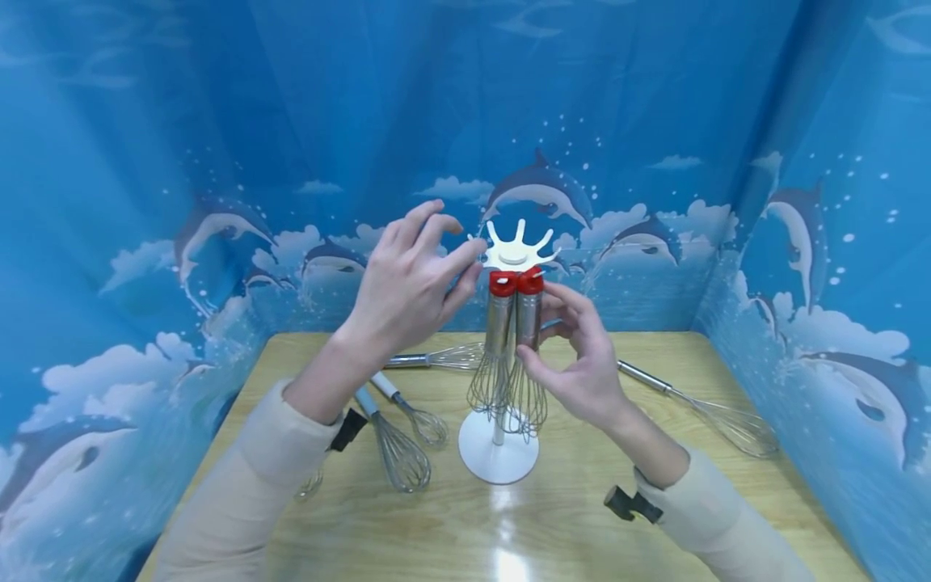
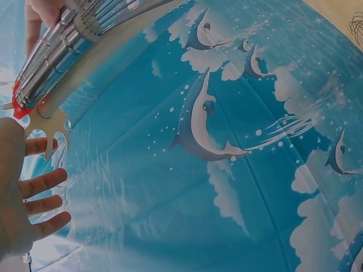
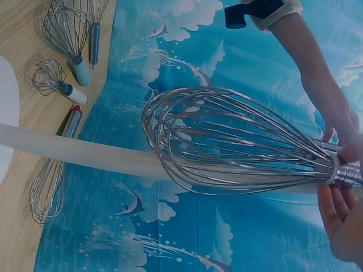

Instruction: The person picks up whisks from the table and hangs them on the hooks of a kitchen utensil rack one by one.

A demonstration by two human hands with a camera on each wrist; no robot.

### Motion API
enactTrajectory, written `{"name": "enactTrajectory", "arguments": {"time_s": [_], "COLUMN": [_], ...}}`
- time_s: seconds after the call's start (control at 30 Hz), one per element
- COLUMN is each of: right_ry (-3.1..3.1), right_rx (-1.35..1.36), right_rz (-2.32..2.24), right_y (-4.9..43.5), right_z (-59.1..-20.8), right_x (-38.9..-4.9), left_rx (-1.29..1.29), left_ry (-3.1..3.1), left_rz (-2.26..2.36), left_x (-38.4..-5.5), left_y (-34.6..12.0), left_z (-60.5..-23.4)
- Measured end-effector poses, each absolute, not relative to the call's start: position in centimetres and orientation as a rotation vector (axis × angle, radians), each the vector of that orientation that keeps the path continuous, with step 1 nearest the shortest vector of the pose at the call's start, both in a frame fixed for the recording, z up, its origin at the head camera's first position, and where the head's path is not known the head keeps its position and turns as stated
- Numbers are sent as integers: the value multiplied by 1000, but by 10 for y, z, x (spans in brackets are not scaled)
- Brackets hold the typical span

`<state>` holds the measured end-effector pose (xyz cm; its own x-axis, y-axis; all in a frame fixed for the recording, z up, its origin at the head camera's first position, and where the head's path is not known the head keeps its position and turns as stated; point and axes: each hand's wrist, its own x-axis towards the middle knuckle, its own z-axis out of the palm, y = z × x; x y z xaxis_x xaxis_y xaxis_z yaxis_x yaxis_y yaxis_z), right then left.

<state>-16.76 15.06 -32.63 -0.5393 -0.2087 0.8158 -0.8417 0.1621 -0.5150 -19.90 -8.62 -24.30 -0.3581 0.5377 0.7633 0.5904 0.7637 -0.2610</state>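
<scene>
A white stand (image 1: 512, 257) with a ring of prongs on top rises from a round base (image 1: 480, 461). Two metal whisks with red-tipped handles are side by side at its near prongs, wire loops down. My right hand (image 1: 585, 364) holds the right-hand whisk (image 1: 528, 319) by its handle, between thumb and fingers. Close against it is the other red-tipped whisk (image 1: 499, 319). My left hand (image 1: 407, 279) is raised at the left of the prongs, holding nothing. In the left wrist view, several of its fingers (image 2: 45, 182) stretch out apart. Whether a fingertip touches a prong is unclear.
Left of the base lie a whisk with a light-blue handle (image 1: 400, 461) and a small white-handled whisk (image 1: 425, 424). Behind them is a metal-handled whisk (image 1: 414, 360). Another whisk (image 1: 655, 378) lies at the right. Wire loops (image 1: 311, 485) show beside my left sleeve. Dolphin-print curtains enclose the table.
</scene>
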Motion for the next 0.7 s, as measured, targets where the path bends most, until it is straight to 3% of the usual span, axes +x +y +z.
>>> {"name": "enactTrajectory", "arguments": {"time_s": [0.7], "right_ry": [-1861], "right_rx": [981], "right_rz": [1326], "right_y": [150], "right_z": [-326], "right_x": [-164], "left_rx": [-859], "left_ry": [-2083], "left_rz": [-79], "left_x": [-206], "left_y": [-82], "left_z": [-244]}}
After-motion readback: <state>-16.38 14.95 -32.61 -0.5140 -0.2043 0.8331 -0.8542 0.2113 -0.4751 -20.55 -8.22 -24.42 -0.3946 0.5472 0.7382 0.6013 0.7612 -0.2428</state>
